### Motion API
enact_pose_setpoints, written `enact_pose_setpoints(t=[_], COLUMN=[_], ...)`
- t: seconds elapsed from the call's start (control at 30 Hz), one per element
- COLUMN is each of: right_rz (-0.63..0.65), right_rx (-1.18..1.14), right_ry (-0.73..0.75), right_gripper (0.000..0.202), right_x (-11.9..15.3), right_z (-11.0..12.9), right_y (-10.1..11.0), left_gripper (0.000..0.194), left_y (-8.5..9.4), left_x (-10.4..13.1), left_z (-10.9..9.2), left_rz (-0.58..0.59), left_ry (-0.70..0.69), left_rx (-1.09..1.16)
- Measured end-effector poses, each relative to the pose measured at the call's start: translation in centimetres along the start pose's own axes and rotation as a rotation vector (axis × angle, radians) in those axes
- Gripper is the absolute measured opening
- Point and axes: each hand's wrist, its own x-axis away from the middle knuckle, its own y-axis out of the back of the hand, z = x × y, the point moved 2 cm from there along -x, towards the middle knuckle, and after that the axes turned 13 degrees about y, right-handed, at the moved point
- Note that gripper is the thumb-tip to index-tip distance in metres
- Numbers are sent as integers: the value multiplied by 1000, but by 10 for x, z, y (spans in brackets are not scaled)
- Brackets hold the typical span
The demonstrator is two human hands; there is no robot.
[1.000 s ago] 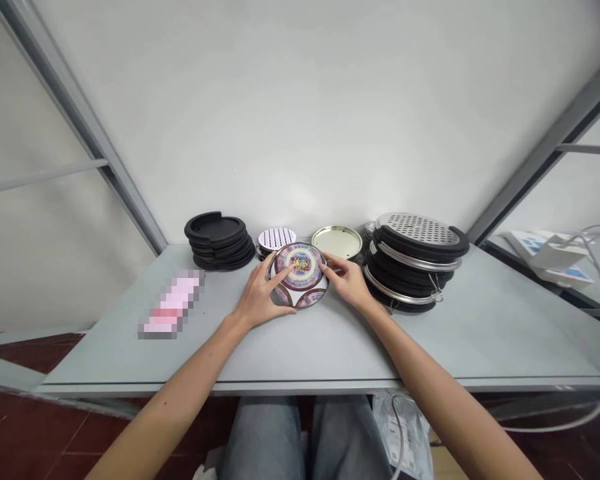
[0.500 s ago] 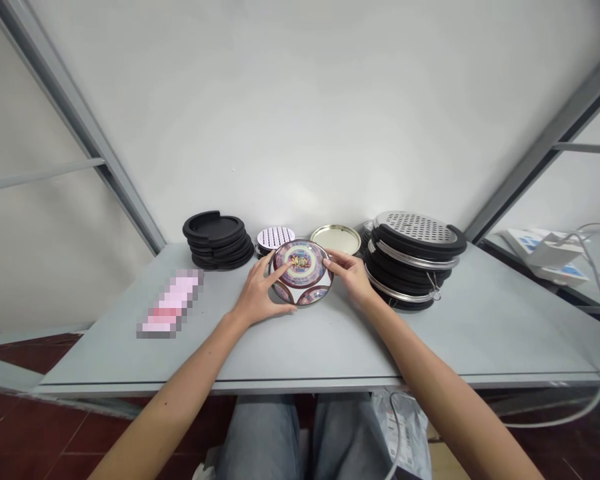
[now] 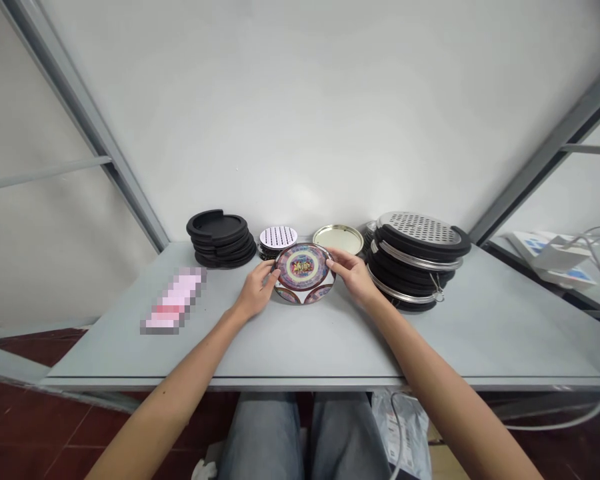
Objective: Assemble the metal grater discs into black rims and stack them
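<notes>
A round, colourful printed disc [image 3: 303, 272] is tilted up above the middle of the table. My left hand [image 3: 256, 288] grips its left edge, with the thumb on the printed face and the fingers partly hidden behind. On the opposite edge, my right hand [image 3: 351, 272] holds the disc in the same way, thumb in front. Just behind the disc are a small stack topped by a pink slotted disc [image 3: 279, 237] and a pale round lid with a metallic rim [image 3: 338, 239].
Black round holders [image 3: 220, 237] are stacked at the back left. A taller stack of black and silver rings [image 3: 415, 267] stands right of my right hand. A blurred pink item [image 3: 176, 301] lies on the grey table [image 3: 300, 353]. White boxes and a cable are at the far right.
My left hand has drawn its thumb and fingers in to the disc's left edge; earlier they were spread over its face and below it. The view has shifted slightly.
</notes>
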Motion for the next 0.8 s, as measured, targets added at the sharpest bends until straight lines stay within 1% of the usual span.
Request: enact_pose_setpoints(t=[0.07, 0.13, 0.2, 0.27, 0.43, 0.63, 0.8], right_rz=[16, 18, 11, 5, 7, 2, -2], right_rx=[-6, 6, 23, 33, 27, 14, -6], right_ry=[-40, -94, -143, -174, -186, -190, -205], right_gripper=[48, 47, 45, 44, 44, 43, 46], right_x=[0, 1, 2, 3, 2, 2, 2], right_z=[-1, -4, -7, -10, -11, -8, -8], right_y=[0, -1, -1, -2, -2, -3, -3], left_gripper=[41, 43, 46, 49, 51, 56, 56], left_y=[1, 1, 0, -1, -3, -7, -6], left_x=[-1, -2, -3, -4, -5, -5, -4], left_z=[-3, -2, 2, 6, 12, 12, 10], left_rz=[-9, -5, 25, 66, 84, 173, 145], left_ry=[44, 135, 239, 309, 377, 565, 627], left_rx=[47, 100, 157, 212, 276, 577, 623])
